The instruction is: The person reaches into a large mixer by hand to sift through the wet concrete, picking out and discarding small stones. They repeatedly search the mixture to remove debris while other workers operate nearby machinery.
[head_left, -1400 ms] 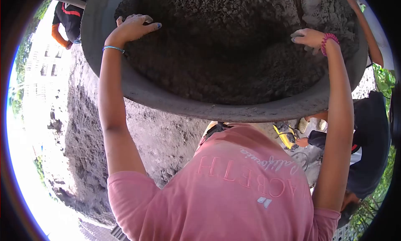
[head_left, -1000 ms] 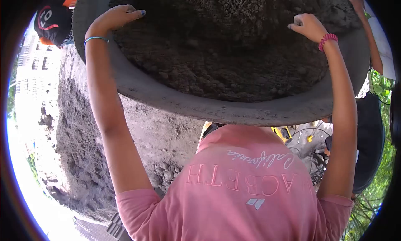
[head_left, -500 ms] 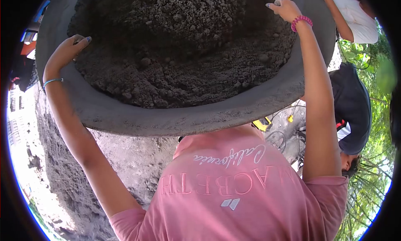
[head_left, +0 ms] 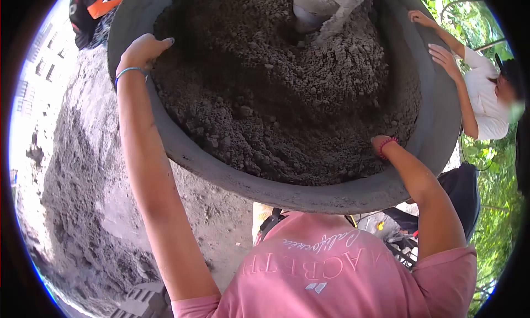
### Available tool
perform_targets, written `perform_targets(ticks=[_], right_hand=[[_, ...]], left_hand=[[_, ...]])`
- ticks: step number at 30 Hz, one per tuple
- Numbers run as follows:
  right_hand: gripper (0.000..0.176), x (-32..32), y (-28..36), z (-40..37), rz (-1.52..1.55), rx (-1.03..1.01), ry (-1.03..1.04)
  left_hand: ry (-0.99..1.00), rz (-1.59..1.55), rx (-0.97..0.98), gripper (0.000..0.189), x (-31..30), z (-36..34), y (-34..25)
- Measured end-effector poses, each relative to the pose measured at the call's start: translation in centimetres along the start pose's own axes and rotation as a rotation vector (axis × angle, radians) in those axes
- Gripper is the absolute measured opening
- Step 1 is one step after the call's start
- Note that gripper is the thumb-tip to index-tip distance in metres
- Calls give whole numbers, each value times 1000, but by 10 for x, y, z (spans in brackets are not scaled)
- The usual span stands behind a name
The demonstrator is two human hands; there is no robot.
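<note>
A wide round grey basin (head_left: 298, 198) holds dark, crumbly, soil-like material (head_left: 287, 114). At its left side, my left hand (head_left: 142, 50) lies over the inner part of the rim with the thumb pointing right; its other fingers are hidden. My right hand (head_left: 381, 146) reaches over the near right rim to the surface of the dark material, its fingers hidden by the hand and the material. Near the top, a pale grey, dusty thing (head_left: 331, 6) that I cannot make out clearly rests on the material.
At the right, a person in a white shirt (head_left: 486, 103) has both hands at the basin's far right rim. Someone in dark clothing (head_left: 462, 194) is below. Rough grey ground (head_left: 88, 169) lies left, with an orange and black item (head_left: 91, 12) at the upper left.
In view, the basin and my left hand have shifted right. My right hand has moved down to the near right part of the material. The pale grey thing has come into view at the top.
</note>
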State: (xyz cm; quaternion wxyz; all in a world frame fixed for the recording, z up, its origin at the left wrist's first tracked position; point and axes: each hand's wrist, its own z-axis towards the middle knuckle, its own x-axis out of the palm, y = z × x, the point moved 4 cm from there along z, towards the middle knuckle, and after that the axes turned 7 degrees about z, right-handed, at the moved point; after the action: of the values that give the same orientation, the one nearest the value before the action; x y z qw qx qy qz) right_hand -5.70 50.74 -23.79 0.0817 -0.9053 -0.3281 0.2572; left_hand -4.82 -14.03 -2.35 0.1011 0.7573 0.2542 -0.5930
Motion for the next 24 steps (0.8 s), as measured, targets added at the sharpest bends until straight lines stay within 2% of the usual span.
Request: perform_targets(ticks=[3,6,9,11,13,14,15,17,19,20,21,22,24], right_hand=[[46,10,4,11,161,15,-236],[42,14,13,9,-44,12,-118],[41,9,5,5,28,72,57],[43,-18,-9,-3,69,124,102],[40,-63,-20,-25,375,-63,-326],[37,-95,-11,-55,799,-79,-226],[32,-119,-2,-78,987,-130,-210],[31,-142,18,-109,1130,-327,-222],[29,-141,60,-147,1186,-519,-197],[29,-131,85,-167,922,-726,-159],[29,-114,108,-185,629,-851,-16],[28,-94,123,-195,634,-912,58],[27,-110,116,-212,563,-953,-83]], left_hand=[[-10,-106,-29,55,0,-10,-6],[-9,-113,1,56,6,-7,-3],[-5,-156,18,57,9,8,4],[40,-153,29,59,12,20,8],[36,-187,19,61,13,21,10],[34,-200,17,63,12,22,9],[50,-208,-11,54,11,19,6],[79,-222,-69,40,7,8,-2],[92,-219,-74,41,5,7,-2],[97,-216,-75,41,4,7,-2],[114,-222,-82,42,5,7,-1],[131,-226,-90,42,7,7,1],[161,-246,-88,43,5,11,3]])
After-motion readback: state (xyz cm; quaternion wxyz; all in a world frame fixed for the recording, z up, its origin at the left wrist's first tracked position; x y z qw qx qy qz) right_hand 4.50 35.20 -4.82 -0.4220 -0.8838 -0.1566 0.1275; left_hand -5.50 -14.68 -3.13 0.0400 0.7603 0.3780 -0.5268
